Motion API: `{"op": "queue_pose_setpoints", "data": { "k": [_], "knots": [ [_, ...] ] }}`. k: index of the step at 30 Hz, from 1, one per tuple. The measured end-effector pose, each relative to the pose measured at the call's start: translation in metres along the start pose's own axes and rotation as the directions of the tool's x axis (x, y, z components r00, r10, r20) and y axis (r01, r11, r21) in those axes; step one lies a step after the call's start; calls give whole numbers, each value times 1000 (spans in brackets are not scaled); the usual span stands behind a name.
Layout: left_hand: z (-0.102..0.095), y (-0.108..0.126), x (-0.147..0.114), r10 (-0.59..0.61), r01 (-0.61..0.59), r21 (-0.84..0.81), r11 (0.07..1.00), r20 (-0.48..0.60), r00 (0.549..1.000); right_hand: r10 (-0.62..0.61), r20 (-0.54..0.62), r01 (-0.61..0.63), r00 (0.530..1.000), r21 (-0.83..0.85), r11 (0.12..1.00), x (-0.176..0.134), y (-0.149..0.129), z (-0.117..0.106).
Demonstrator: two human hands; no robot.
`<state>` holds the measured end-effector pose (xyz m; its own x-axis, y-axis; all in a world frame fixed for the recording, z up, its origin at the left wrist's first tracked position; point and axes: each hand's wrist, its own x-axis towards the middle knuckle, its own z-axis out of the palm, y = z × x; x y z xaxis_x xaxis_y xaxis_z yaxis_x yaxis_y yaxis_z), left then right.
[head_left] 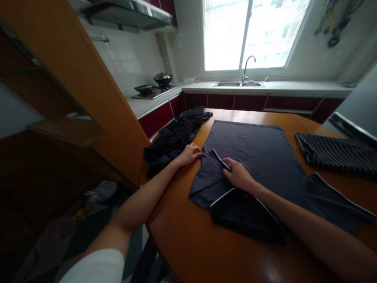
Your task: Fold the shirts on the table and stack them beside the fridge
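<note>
A dark grey shirt (253, 145) with black, white-edged trim lies spread on the wooden table (176, 236), its black collar area (244, 216) toward me. My left hand (190, 154) is closed, fingertips pinching the shirt's left edge. Thumb and fingers of my right hand (237, 173) grip a black, white-edged trim strip (219, 159) that lies across the shirt's left part. On the right, a sleeve (332, 196) with a white edge spreads out flat.
Dark clothes (179, 133) are heaped at the table's left edge. A striped folded garment (338, 155) lies on the right. Beyond stand a counter with a sink (240, 83), and a stove (156, 92) with a lidded wok (163, 78) and a pan (143, 89). A wooden partition (118, 98) rises at left.
</note>
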<state>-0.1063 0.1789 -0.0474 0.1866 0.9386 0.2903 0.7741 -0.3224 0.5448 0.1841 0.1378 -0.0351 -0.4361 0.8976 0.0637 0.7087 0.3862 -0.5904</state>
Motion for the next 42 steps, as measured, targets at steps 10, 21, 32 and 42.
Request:
{"op": "queue_pose_setpoints", "data": {
  "k": [10,21,32,42],
  "knots": [
    [0,-5,4,-45,52,67,996,-105,993,-123,-15,119,992,-166,979,-8,-8,2],
    [5,21,-1,61,-60,-106,993,12,998,-106,-19,99,994,-224,970,-8,-6,4],
    [5,19,-1,37,-30,-81,996,82,996,-87,1,85,996,-251,964,-9,-10,1],
    [2,15,0,-117,114,-62,992,-41,992,-96,19,98,995,-246,964,-10,-10,0]
  ]
}}
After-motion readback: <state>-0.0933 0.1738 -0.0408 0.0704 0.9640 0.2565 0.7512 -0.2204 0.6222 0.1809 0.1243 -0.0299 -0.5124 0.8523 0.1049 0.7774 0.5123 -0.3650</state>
